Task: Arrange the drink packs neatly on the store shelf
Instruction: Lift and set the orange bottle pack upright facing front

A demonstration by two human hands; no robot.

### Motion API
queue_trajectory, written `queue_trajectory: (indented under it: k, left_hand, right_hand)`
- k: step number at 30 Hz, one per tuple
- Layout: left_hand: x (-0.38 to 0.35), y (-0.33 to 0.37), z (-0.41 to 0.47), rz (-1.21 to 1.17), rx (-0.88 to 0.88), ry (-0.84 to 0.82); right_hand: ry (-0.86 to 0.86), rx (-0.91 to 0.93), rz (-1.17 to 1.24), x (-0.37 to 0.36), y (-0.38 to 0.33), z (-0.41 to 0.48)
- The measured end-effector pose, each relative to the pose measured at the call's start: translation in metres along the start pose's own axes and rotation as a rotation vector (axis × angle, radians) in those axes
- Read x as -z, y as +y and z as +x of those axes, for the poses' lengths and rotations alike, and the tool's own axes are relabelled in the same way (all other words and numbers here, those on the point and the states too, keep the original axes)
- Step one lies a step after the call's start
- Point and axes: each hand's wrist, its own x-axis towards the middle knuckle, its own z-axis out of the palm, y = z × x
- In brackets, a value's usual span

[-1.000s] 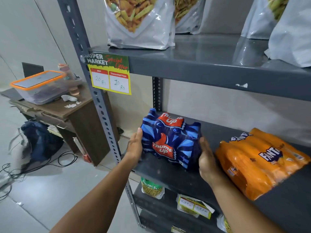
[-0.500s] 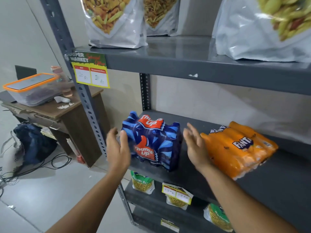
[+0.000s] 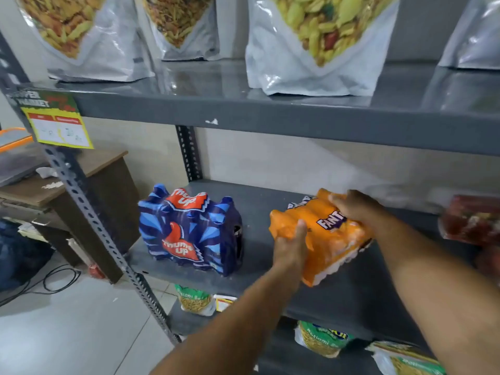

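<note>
A blue Thums Up drink pack [image 3: 189, 231] stands upright at the left end of the grey middle shelf [image 3: 259, 269]. To its right an orange Fanta drink pack [image 3: 328, 247] lies tilted on the same shelf. My left hand [image 3: 290, 246] grips the Fanta pack's near left side. Over its far top edge, my right hand [image 3: 354, 205] is closed on it. A red drink pack [image 3: 472, 219] shows at the right edge, blurred.
Large snack bags [image 3: 311, 47] stand on the upper shelf [image 3: 270, 115]. Small snack packets [image 3: 194, 300] lie on the lower shelf. A perforated steel upright [image 3: 89, 212] with a yellow price tag [image 3: 58, 125] frames the left. A wooden desk [image 3: 89, 182] and floor cables sit beyond.
Both hands let go of the blue Thums Up pack, moved right and took hold of the orange Fanta pack. The view shifted right.
</note>
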Motion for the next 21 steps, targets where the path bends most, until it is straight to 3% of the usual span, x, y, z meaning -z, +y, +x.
queue_trajectory:
  k: [4,10,15,18,21]
  left_hand:
    - [-0.009,0.004,0.01,-0.006,0.039,0.089]
    - [-0.015,-0.017,0.0,0.026,-0.171,0.078]
    - [-0.002,-0.052,-0.014,0.285,-0.576,-0.086]
    - [0.017,-0.07,-0.012,0.376,-0.673,-0.181]
    - [0.027,-0.068,-0.009,0.375,-0.643,-0.209]
  right_hand:
    - [0.076,-0.025,0.021,-0.005,0.003,0.0]
    - [0.273,0.01,0.216,-0.007,0.027,-0.015]
    - [0.506,0.143,0.867,-0.042,0.082,-0.066]
    - [0.505,0.249,0.899,-0.079,0.113,-0.084]
    - [0.476,0.226,0.893,-0.08,0.117,-0.096]
